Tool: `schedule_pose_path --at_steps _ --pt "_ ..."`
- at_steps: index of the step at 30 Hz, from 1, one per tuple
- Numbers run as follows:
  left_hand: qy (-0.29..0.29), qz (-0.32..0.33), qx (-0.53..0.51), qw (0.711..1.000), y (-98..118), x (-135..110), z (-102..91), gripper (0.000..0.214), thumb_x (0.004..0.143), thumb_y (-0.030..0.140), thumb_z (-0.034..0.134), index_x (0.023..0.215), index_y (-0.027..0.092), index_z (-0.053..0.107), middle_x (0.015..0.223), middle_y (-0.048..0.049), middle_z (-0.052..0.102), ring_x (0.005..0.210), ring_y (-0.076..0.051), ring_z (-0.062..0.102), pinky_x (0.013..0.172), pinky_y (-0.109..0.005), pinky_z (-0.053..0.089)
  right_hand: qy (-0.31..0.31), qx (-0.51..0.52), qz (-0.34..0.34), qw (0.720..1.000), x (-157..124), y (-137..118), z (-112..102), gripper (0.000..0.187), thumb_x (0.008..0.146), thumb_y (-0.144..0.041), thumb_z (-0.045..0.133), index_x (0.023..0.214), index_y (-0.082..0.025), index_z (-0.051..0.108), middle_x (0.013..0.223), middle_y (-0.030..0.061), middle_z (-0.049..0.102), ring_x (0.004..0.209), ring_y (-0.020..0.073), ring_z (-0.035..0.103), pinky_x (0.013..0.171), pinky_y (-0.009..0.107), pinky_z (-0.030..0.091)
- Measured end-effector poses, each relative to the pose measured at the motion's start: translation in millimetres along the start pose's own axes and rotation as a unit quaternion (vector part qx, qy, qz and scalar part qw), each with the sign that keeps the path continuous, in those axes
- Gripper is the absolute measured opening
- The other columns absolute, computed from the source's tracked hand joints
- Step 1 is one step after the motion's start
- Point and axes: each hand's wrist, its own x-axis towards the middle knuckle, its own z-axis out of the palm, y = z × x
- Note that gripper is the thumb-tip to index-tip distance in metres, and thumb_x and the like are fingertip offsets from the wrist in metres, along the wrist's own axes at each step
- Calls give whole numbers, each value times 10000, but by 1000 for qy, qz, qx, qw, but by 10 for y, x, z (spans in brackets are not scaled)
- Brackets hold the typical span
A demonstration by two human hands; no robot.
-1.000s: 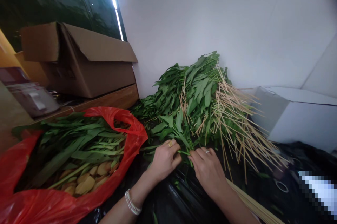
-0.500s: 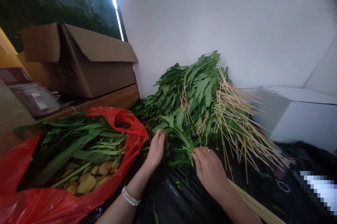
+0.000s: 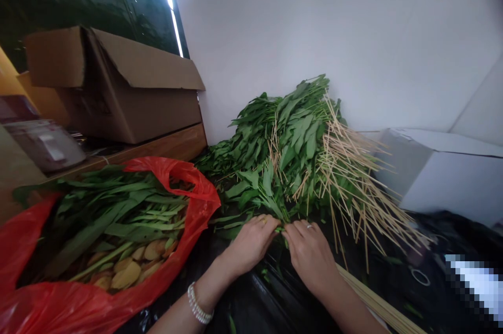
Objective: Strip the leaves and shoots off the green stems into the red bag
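Note:
My left hand and my right hand meet at the front of a heap of leafy green stems, pinching a small sprig of them between their fingers. Thin bamboo skewers stick out through the heap, fanning to the right. A bundle of skewers lies just below my right forearm. On my left, a red plastic bag holds long green leaves over tan slices. A pearl bracelet circles my left wrist.
Black plastic sheeting covers the work surface. An open cardboard box sits on a wooden ledge behind the bag. A white box stands at right, and a white wall rises behind the heap.
My left hand has come back rightward from the leaves beside the bag and now meets my right hand at the sprig. My right hand has barely moved.

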Motion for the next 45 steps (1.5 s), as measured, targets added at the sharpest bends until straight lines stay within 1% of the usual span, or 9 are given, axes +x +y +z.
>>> schedule_pose_path --at_steps 8,14,18,21,25,29,35,40,45 --pt "5 3 60 998 3 12 61 111 811 95 462 830 204 457 786 -26 558 754 -203 525 702 -313 404 -26 42 -12 999 11 -35 -50 249 938 -121 400 743 -205 530 724 22 548 731 201 476 708 344 308" --pt "19 -60 -164 985 57 16 -6 129 813 91 411 749 203 420 699 24 464 656 -136 450 620 -244 348 -51 227 28 972 33 -15 -74 227 936 -134 403 756 -204 522 752 7 571 745 170 500 696 294 366" --pt "15 -98 -316 944 82 32 -48 143 838 131 381 726 192 445 681 30 465 647 -116 436 618 -227 351 -63 357 64 930 71 27 -100 215 946 -189 429 792 -208 577 761 1 601 745 154 547 686 266 413" --pt "19 -132 -443 887 63 55 -74 175 872 207 360 727 188 455 643 25 480 612 -118 450 613 -241 372 -87 463 100 876 89 28 -166 226 954 -238 438 811 -214 612 790 -3 632 771 143 596 724 251 448" --pt "136 -175 -573 789 -34 93 -126 210 899 302 427 726 184 436 584 48 413 558 -106 449 579 -232 367 -177 537 112 817 90 -69 -302 229 935 -236 463 824 -211 661 792 -14 674 784 136 629 737 233 456" --pt "238 -200 -636 706 -187 112 -170 202 903 372 521 878 172 496 595 65 410 499 -69 415 497 -182 319 -263 433 68 859 71 -148 -308 74 795 -232 668 838 -234 729 781 -28 692 718 128 613 654 214 416" --pt "282 -225 -672 647 -335 97 -192 307 830 438 648 922 180 508 570 95 359 401 -22 272 391 -131 195 -62 169 104 978 50 71 -1 260 938 -228 479 769 -195 674 773 38 635 801 190 564 779 305 396" --pt "243 -236 -683 647 -349 84 -115 329 816 454 662 886 163 525 555 97 362 394 -16 281 382 -123 206 -91 -22 112 989 65 91 158 179 890 -258 570 751 -181 653 789 70 641 863 257 569 758 350 365" --pt "214 -249 -715 617 -376 55 -83 326 797 425 694 863 138 556 534 92 376 392 -17 303 372 -113 219 -94 -45 132 986 81 67 172 178 879 -143 531 726 -188 611 760 60 651 823 246 591 707 343 330"
